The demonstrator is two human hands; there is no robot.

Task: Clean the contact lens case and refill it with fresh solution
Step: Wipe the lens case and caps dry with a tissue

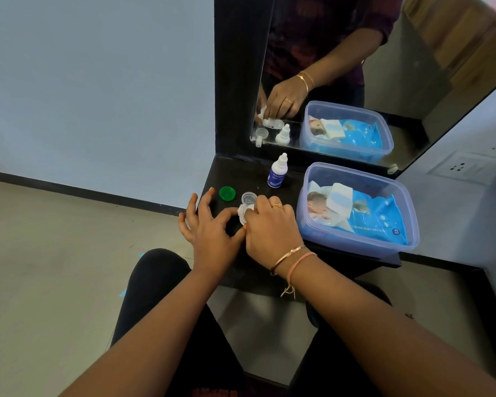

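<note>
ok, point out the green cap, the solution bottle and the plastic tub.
green cap (227,193), head view, middle of its face.
solution bottle (276,178), head view, on its labelled body.
plastic tub (341,238), head view, on its front wall.

Black trousers (161,282); right hand (269,227) with ring (277,206), wrist with gold bangle (288,254), pink thread (301,259).

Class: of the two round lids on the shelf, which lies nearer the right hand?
The clear lid, beside the right hand gripping the wipe; the green lid lies further left.
</note>
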